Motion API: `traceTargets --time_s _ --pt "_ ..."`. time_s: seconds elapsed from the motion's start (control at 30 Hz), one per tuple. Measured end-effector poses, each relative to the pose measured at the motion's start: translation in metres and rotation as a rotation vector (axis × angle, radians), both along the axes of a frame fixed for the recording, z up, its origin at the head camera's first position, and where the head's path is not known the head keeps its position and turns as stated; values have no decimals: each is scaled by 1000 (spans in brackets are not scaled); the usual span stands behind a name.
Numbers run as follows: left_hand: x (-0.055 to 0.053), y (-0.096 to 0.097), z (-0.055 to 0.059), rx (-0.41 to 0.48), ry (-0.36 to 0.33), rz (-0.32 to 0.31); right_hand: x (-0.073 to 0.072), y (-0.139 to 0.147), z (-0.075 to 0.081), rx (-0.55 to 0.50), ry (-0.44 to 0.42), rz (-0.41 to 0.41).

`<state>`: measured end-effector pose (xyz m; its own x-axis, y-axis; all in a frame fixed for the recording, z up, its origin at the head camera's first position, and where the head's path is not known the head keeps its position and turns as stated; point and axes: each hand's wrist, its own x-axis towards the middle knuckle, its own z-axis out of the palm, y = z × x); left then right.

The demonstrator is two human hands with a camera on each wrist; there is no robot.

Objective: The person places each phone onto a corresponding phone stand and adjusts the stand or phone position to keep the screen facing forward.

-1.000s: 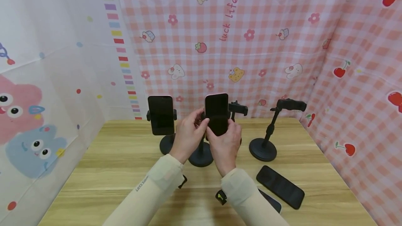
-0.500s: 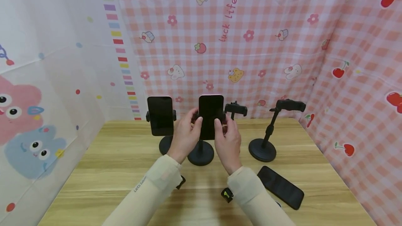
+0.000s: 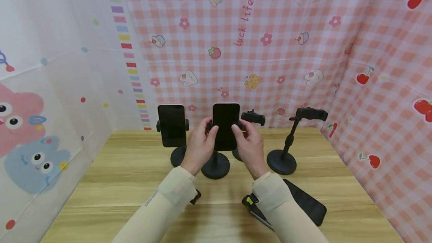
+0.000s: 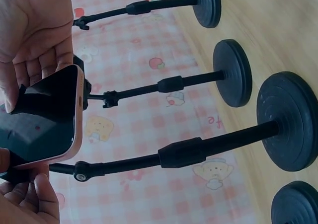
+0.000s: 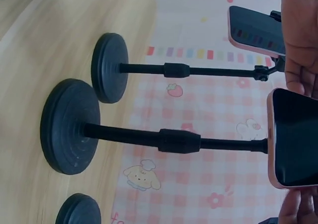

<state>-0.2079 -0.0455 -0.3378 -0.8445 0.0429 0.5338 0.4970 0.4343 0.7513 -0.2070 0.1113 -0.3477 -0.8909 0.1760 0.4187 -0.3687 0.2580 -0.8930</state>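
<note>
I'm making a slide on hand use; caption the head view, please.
Left hand and right hand grip a phone at a black stand, beside a mounted second phone.

From head height, one view faces forward and down across the counter [image 3: 111,183]; two wrist views, rolled sideways and much nearer, share the pink-edged smartphone [image 3: 226,126] and its round-based stand [image 3: 215,168].

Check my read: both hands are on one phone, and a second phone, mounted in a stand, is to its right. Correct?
Side is wrong: the second phone, mounted in a stand, is left of the held phone, per the head view. The left hand and right hand are indeed both on it.
</note>
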Motion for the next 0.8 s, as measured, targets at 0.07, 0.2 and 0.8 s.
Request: traceTargets --time_s 0.07,0.2,0.8 --pt "0 -2 1 15 -14 -7 1 -2 2 19 1 -31" --pt "0 -5 3 30 -43 5 3 -7 6 54 7 -73" --pt "-6 -10 3 123 -160 -66 1 -7 12 95 -43 -28"
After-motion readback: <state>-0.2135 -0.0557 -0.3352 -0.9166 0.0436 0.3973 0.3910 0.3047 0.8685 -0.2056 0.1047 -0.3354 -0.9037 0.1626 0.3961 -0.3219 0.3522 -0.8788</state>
